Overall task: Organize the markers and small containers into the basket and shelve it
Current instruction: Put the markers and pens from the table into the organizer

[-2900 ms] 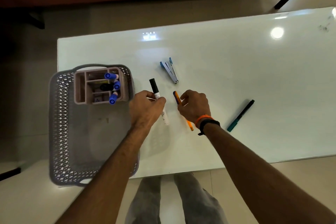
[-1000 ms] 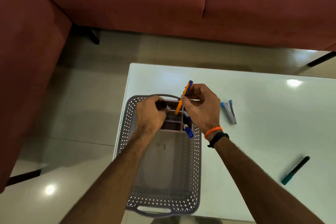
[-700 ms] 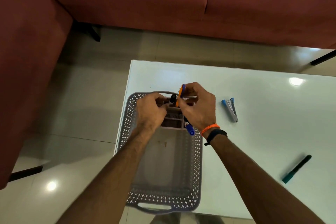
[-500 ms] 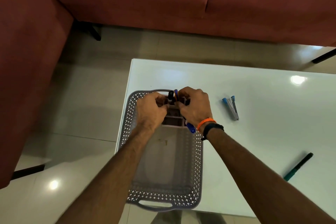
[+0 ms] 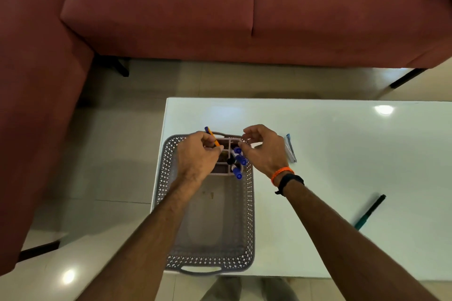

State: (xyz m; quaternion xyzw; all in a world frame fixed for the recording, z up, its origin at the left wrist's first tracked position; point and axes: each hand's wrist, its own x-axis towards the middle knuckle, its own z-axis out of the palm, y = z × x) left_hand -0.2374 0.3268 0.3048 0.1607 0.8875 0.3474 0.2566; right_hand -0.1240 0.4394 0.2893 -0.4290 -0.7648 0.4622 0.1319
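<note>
Over the white table (image 5: 318,154), left hand (image 5: 198,156) pinches orange pen (image 5: 212,136) tilted.

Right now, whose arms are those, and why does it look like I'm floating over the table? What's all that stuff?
Those are a person's own two arms. The picture comes from a camera worn on their head, looking down, so you see what they see.

Below is a white table. On its left end sits a grey basket with holes in its walls. Inside, at the far end, is a pink organizer with little compartments, and blue-capped markers stand in it.

The left hand holds an orange pen in a pinching grip above the organizer. The right hand hovers beside it with loosely curled fingers, holding nothing.

On the table lie a blue stapler and a teal marker. Behind is a red sofa.
</note>
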